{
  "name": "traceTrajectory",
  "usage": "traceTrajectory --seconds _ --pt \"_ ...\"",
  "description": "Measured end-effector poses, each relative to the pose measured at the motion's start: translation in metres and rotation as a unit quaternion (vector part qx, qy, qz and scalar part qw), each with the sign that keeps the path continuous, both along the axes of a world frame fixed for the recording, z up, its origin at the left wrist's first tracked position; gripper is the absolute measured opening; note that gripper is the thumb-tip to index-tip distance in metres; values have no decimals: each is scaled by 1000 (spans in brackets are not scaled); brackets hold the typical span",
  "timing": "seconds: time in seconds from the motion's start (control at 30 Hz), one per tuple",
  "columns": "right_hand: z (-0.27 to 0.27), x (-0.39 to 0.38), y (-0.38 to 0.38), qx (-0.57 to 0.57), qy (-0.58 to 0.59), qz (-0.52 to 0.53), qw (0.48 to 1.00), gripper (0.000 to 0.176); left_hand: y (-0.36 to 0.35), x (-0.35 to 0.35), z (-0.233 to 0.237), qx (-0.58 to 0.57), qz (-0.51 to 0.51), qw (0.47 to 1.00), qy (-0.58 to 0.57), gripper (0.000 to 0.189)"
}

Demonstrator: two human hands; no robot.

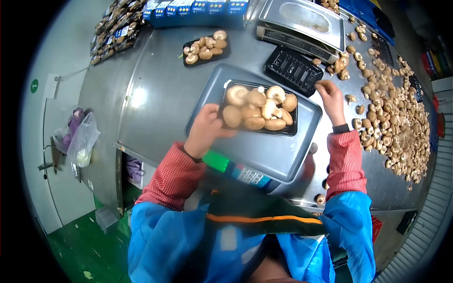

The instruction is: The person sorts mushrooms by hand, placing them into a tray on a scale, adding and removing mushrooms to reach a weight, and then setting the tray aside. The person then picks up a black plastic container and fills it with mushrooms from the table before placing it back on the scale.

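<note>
A black tray of brown-capped mushrooms (255,111) rests on the grey platform of a scale (264,162) in front of me. My left hand (206,128) is closed at the tray's left edge, its thumb near the front corner. Over to the right, my right hand (331,99) has its fingers bent and pressed together beside the corner of a bare black tray (291,70). Whether anything is between those fingertips is hidden from this angle.
Loose mushrooms (391,122) are heaped on the steel table's right side. A smaller filled tray (206,48) sits at back left. Behind stand a metal-topped scale (302,21) and a blue box of labelled packs (198,14); wrapped packs (115,33) lie far left.
</note>
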State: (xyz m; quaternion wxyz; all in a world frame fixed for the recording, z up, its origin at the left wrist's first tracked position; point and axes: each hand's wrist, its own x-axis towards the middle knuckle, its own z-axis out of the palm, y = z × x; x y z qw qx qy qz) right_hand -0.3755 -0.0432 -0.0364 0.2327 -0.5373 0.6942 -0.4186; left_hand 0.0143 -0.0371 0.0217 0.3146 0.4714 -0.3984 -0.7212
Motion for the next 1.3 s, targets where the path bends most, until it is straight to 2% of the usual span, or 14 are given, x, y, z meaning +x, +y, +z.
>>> traceTrajectory --seconds 0.03,0.1,0.2,0.37,0.53,0.67,0.77,0.8,0.87,0.97,1.1,1.23,1.27,1.3 --pt "-12 -6 -8 19 -16 30 999 18 -7 0 5 -2 9 1000 -1 24" --pt "-28 -10 -25 63 67 103 990 20 -27 1 6 -11 32 999 -2 25" --pt "-28 3 -40 -6 261 189 946 20 -73 -6 16 -49 74 996 -3 26" --pt "-40 7 -48 2 240 202 950 15 -176 -19 11 -117 150 981 37 29" --pt "-39 5 -46 3 184 203 962 10 -269 -43 17 -108 215 968 70 31" --pt "-32 5 -46 21 171 201 964 11 -334 -51 -5 -122 262 945 152 31" --pt "-35 7 -45 16 164 190 968 10 -347 -55 -20 -83 246 928 267 57" --pt "-41 6 -45 7 165 183 969 10 -341 -63 -21 -43 267 933 239 70" --pt "-43 7 -45 -9 174 175 969 8 -297 -83 -11 -58 248 954 156 69" --pt "-26 9 -43 -51 182 143 971 7 -253 -90 -32 -23 85 988 129 64" --pt "35 9 -16 -130 143 32 981 10 -154 -109 17 26 -70 989 127 61" --pt "72 34 44 -266 221 114 931 17 -94 -137 40 40 -164 973 155 60" --pt "67 48 64 -255 240 122 929 19 -79 -150 48 28 -140 973 178 61" --pt "61 58 84 -242 259 127 926 21 -66 -160 52 4 -131 984 124 63"
